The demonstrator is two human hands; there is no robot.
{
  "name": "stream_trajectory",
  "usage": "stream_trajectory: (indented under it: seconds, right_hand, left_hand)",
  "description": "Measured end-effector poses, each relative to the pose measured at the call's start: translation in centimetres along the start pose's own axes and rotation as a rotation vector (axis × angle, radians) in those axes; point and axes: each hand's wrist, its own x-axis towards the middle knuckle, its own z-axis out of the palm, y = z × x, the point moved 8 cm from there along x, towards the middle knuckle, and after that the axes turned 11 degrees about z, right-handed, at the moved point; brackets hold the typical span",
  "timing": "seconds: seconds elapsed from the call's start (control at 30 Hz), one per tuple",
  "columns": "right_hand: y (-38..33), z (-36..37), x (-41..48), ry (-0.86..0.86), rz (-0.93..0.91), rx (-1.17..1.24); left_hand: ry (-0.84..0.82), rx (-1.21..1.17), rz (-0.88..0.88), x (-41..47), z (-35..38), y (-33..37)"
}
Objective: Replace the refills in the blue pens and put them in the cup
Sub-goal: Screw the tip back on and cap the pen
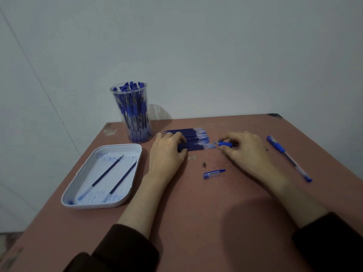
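Although the cup (135, 114) at the far left of the desk (196, 213) is already packed with blue pens, this swap looks only half done. Two spent refills (108, 173) lie in the tray (82, 169). The right hand (245, 150) pinches an opened barrel (225, 143) in curled fingers; its tip (203, 165) and cap (214, 173) lie apart on the desk nearby. The left hand (167, 152) curls fingers and thumb over the row of fresh refills (196, 139), seemingly choosing one. Still to do: insert it, refit tip and cap, put the pen in the cup, then start on the whole pen (288, 158) at far right.
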Motion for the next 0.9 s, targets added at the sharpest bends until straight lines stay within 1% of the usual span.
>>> stream_trajectory:
  seconds: [0.17, 0.37, 0.43, 0.5, 0.57, 0.67, 0.73, 0.9]
  right_hand:
    - [-0.1, 0.4, -0.1, -0.004, -0.015, 0.015]
    - [-0.7, 0.9, -0.5, -0.015, -0.057, 0.04]
    - [-0.7, 1.1, -0.5, -0.026, -0.07, 0.037]
    - [-0.8, 1.2, -0.5, -0.021, -0.084, 0.052]
    - [-0.9, 1.1, -0.5, 0.0, -0.099, 0.066]
    - [-1.0, 1.1, -0.6, 0.012, -0.103, 0.07]
    - [-1.0, 1.2, -0.6, -0.002, -0.098, 0.079]
    - [-1.0, 1.5, -0.5, -0.032, -0.085, 0.104]
  left_hand:
    - [0.037, -0.006, 0.0, -0.2, -0.5, 0.1]
    - [0.177, -0.033, 0.057, -0.9, -3.1, 0.6]
    - [0.202, 0.005, 0.038, -1.5, -5.1, -0.4]
    - [0.205, 0.048, -0.028, -2.4, -7.3, -2.5]
    - [0.161, 0.109, -0.13, -3.6, -8.9, -5.8]
    - [-0.054, 0.172, -0.355, -6.0, -9.2, -10.8]
    - [-0.142, 0.169, -0.438, -7.4, -8.7, -12.4]
    - [-0.084, 0.203, -0.447, -8.1, -8.8, -12.6]
